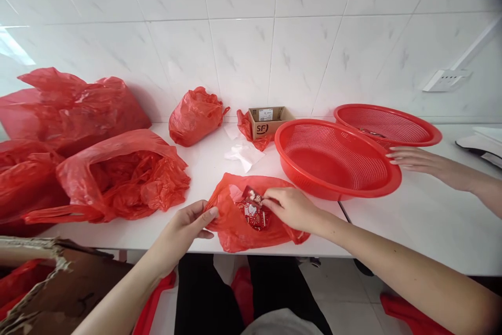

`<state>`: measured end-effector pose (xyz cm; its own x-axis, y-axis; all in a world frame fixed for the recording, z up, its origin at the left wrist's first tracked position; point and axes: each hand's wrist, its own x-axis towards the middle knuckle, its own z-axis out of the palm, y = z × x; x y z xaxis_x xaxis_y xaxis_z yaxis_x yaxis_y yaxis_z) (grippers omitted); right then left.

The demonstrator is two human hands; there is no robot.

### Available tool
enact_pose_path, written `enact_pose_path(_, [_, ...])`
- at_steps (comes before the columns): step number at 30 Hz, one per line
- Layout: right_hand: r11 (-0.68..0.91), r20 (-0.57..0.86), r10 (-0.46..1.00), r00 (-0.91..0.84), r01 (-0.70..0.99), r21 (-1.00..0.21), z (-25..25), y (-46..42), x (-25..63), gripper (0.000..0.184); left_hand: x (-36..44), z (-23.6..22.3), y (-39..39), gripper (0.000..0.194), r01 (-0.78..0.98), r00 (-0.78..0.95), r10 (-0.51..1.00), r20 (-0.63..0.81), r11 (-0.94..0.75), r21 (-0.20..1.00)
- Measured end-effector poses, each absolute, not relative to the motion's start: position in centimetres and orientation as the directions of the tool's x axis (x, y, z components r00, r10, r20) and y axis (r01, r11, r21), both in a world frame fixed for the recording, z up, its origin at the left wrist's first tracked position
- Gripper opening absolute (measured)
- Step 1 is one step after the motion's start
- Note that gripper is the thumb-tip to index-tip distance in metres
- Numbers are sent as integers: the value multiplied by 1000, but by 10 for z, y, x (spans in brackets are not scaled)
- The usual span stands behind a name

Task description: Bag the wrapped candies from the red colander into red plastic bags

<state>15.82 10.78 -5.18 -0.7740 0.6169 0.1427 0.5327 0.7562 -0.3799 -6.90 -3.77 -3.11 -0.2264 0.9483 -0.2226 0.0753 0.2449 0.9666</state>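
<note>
A red plastic bag (231, 233) lies spread at the table's front edge with its mouth open. My left hand (190, 225) is closed on the left edge of this bag, thumb on top. Over the opening, my right hand (292, 207) pinches a small dark red printed packet (253, 195) between thumb and fingers. Inside the bag are more red packets with white printed figures (254, 216); how many is hidden. Just beyond my right hand stands a red perforated plastic basket (321, 168), whose visible bottom is bare.
A co-worker's hand (427, 165) touches the basket's right rim. Behind it, a second red basket (392, 120) holds a few small items. Red bags (129, 178) crowd the left; a tied bag (196, 118) and small cardboard box (266, 128) stand near the wall. A torn carton (66, 288) is lower left.
</note>
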Motion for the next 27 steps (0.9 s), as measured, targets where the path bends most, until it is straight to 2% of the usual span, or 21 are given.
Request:
enact_pose_path(2, [781,42,580,-813,541,-313,-50,102,157,27,-67,-25,-36,25,-95,-222,954,-201,184,978])
enact_pose_path(4, [811,-68,557,-828,559,-171,-45,101,157,25,-69,-16,-35,22,-220,-247,953,-177,123,968])
enact_pose_path(7, [833,-178,550,-816,551,48,-27,100,162,30,-80,5,-35,24,-264,-288,946,-148,70,962])
enact_pose_path(9, [841,-210,541,-814,528,117,-6,100,167,40,-91,21,-35,30,-237,-317,937,-149,74,969])
enact_pose_path(13, [876,-186,477,-859,482,21,49,106,179,59,-113,48,-32,38,-212,-430,895,-119,28,977])
enact_pose_path(16, [891,-28,452,-892,453,-42,84,123,191,62,-128,59,-27,31,-148,-496,867,-59,-18,989])
enact_pose_path(18, [880,61,473,-879,470,-65,98,137,200,59,-136,64,-26,20,-84,-493,870,-28,-16,996])
enact_pose_path(20, [860,80,509,-857,502,-95,105,149,210,55,-141,68,-27,15,-39,-474,880,-9,-10,999])
enact_pose_path(22, [849,105,523,-846,507,-146,108,155,218,48,-144,70,-29,19,-8,-472,881,10,-15,1000])
enact_pose_path(25, [837,313,538,-783,452,-307,110,159,227,31,-143,72,-31,24,23,-497,868,18,-8,1000])
enact_pose_path(27, [821,385,559,-734,426,-380,111,162,230,25,-142,74,-30,26,39,-493,870,5,16,999])
